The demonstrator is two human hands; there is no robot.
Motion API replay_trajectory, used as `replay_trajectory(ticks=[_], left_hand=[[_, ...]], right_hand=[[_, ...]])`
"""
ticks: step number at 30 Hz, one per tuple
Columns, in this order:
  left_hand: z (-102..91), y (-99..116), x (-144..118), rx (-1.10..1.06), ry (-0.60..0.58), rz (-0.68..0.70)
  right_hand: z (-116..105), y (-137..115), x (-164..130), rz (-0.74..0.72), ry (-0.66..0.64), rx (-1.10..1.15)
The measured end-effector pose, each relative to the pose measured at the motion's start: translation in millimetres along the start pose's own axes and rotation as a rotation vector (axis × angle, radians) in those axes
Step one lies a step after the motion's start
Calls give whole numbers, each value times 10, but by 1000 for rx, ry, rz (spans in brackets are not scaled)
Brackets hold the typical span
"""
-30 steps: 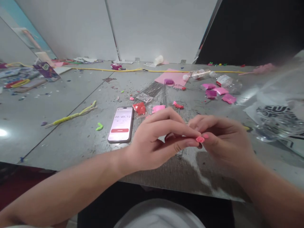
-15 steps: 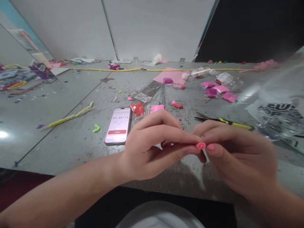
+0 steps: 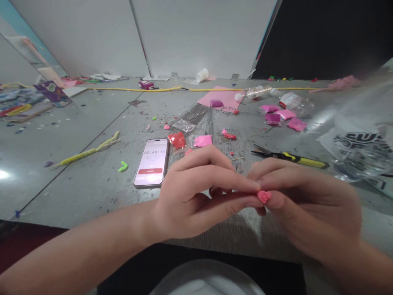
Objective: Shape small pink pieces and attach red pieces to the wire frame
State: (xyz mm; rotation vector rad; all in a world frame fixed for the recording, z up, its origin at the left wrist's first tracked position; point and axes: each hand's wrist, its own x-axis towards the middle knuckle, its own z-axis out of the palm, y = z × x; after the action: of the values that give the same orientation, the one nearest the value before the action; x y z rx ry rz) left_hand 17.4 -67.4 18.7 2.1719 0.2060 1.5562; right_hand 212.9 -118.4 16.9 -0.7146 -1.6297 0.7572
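A small pink clay rose (image 3: 264, 197) is pinched between the thumb and forefinger of my left hand (image 3: 196, 192). My right hand (image 3: 316, 205) meets it from the other side, its thumb and forefinger closed on the rose's right edge. Rolled layers of soft clay show on the face turned toward me. The remaining fingers of both hands are curled behind and partly hidden. Beyond my left hand lie a packet of red clay (image 3: 177, 140) and a packet of pink clay (image 3: 203, 141). A phone (image 3: 151, 162) showing a timer rests left of them.
Yellow-handled pliers (image 3: 303, 160) lie behind my right hand. Farther back are pink clay packets (image 3: 285, 114), clear bottles (image 3: 291, 101), a pink sheet (image 3: 221, 94) and a wire ring with red clay (image 3: 229, 134). A yellow twisted stem (image 3: 82, 154) lies left; a plastic bag (image 3: 362, 135) stands right.
The small pink piece on my right thumb now meets the rose, and the thumb has closed in on it. The rose has shifted slightly right and down.
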Motion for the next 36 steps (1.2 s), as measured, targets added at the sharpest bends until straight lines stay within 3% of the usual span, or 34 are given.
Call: replay_trajectory(ticks=[8,26,36], left_hand=[[18,19,2,-2,12,-23],[-65,57,52,188,-77,26],[-49,19,53,84,-91,-16]], right_hand=[[12,-42,38,-22,-3,34],[-28,18,85,105,-71,69],[-34,-5,85,101,-42,38]])
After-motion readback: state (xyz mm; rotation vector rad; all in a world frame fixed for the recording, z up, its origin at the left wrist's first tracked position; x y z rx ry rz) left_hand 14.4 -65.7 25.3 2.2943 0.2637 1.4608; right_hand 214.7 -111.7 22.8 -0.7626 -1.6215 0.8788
